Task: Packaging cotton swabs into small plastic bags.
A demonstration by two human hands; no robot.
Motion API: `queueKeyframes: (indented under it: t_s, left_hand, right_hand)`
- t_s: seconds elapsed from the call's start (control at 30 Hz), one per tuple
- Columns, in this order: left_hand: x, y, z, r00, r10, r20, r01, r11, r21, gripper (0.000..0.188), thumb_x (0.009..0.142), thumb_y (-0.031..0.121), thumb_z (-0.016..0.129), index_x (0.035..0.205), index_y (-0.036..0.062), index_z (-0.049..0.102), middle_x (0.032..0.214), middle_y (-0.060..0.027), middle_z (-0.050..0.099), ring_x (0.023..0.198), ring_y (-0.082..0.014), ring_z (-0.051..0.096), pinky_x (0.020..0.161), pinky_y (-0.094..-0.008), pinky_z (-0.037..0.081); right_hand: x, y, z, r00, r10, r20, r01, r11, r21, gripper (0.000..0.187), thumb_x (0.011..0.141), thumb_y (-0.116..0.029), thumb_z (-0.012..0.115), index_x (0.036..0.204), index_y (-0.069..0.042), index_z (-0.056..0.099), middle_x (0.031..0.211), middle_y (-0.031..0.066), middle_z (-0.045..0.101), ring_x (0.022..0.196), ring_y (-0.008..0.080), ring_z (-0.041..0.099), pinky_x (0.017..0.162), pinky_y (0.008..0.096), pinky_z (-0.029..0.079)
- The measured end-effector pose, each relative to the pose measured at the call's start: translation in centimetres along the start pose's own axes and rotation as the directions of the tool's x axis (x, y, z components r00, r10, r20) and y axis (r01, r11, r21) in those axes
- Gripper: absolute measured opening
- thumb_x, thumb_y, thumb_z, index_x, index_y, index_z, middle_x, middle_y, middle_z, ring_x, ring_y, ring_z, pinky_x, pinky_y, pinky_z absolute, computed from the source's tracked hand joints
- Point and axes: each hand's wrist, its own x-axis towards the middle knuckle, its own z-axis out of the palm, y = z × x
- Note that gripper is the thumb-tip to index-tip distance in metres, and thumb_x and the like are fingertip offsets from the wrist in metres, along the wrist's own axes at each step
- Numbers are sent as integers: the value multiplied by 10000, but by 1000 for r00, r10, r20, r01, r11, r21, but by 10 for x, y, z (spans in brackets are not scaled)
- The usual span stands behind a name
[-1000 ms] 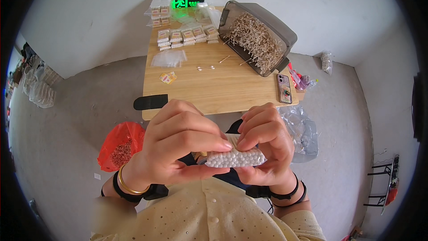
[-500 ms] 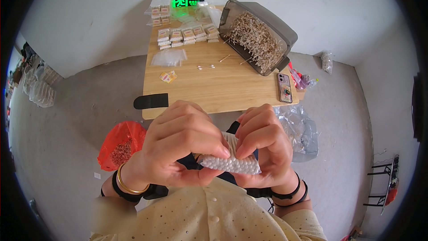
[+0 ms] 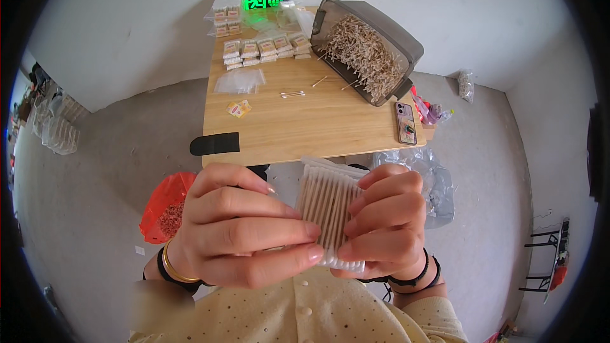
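Observation:
A clear bag of cotton swabs (image 3: 327, 206) is held between my two hands in front of my chest, its wooden sticks running up and down. My left hand (image 3: 244, 228) presses its fingers on the bag's left side and lower face. On the other edge, my right hand (image 3: 389, 219) grips with bent fingers; its thumb is largely hidden. Beyond my hands, the wooden table (image 3: 305, 127) carries a grey plastic bin (image 3: 406, 32) tipped on its side, with many loose swabs (image 3: 362, 57) in it.
Stacked swab packs (image 3: 265, 49), empty clear bags (image 3: 240, 81), small yellow cards (image 3: 239, 108), a few loose swabs (image 3: 293, 94), a black strap (image 3: 215, 144) and a phone (image 3: 405, 123) lie on the table. A red bag (image 3: 164, 209) and a lined bin (image 3: 438, 197) stand on the floor.
The bag of swabs has been tilted so its long face now shows instead of the swab tips. Both hands have shifted their grip, my left fingers stretching across the bag.

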Motion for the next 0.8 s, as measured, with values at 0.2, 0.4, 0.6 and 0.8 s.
queueKeyframes:
  t_s: [0.2,0.4,0.6,0.8]
  left_hand:
    - [1,6,-1,1000,7,8,-8,998,55,196,852,185,777,1004,272,689,991,117,674,855,-92,626,825,-307,480]
    - [2,10,-5,997,63,44,-68,990,120,227,828,179,792,1004,270,681,986,131,668,845,-73,607,832,-309,477]
    - [1,11,-3,996,81,40,-86,987,138,240,817,172,804,995,269,676,982,134,666,845,-71,598,835,-312,478]
    - [2,7,-1,993,95,74,-105,983,153,251,799,166,811,988,266,680,975,134,665,851,-79,596,828,-313,495]
  right_hand:
    - [-1,-2,-2,1000,4,19,-4,1000,-24,299,812,-397,870,947,-273,634,982,-64,591,946,172,572,831,376,496]
    - [-2,-3,-5,999,-7,39,8,1000,-15,267,822,-369,865,922,-268,639,977,-68,598,944,166,576,851,386,495]
    - [-3,-1,-6,998,-20,54,20,1000,-7,266,829,-363,860,935,-261,638,989,-61,612,946,172,576,856,392,492]
    - [3,4,-5,996,-51,76,47,997,55,210,845,-222,755,1011,-116,684,999,32,603,904,253,563,798,407,477]
